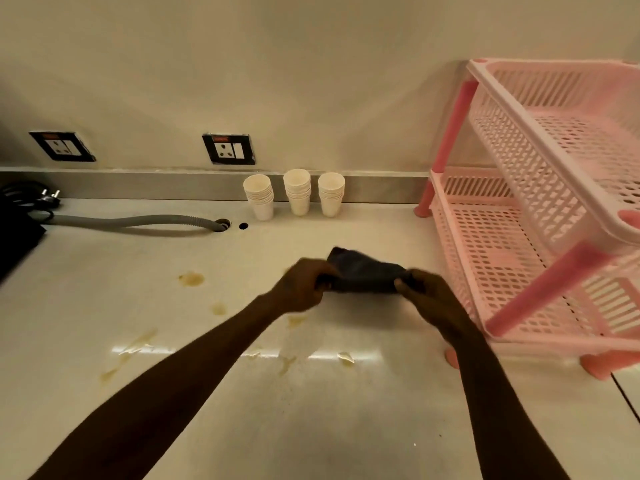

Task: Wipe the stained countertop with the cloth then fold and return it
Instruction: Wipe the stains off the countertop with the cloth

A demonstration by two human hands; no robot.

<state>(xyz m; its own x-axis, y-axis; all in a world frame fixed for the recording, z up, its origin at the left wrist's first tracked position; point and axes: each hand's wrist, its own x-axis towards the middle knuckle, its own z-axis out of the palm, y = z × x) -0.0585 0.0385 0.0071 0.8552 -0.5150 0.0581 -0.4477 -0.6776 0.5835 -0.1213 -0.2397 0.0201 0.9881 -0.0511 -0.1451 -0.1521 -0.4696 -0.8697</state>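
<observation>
1. Head view: a pink two-tier rack [540,216] stands at the right of the bench [104,306]. Three stacks of white paper cups [297,194] line the back edge, near a grey corrugated hose [138,221] that enters a hole in the bench, with a black cable [24,199] at far left.
2. Two wall sockets [229,149] sit above.
3. Yellowish stains [191,279] mark the bench left of and below the hands.
4. The dark cloth [363,273], bunched and blurred, is stretched between both hands beside the rack; whether it touches the bench is unclear.
5. The left hand [304,287] pinches its left end, and the right hand [427,294] grips its right end.

Stained countertop [104,323] bears cup stacks [298,194], pink rack [540,237], hose [131,221].
</observation>
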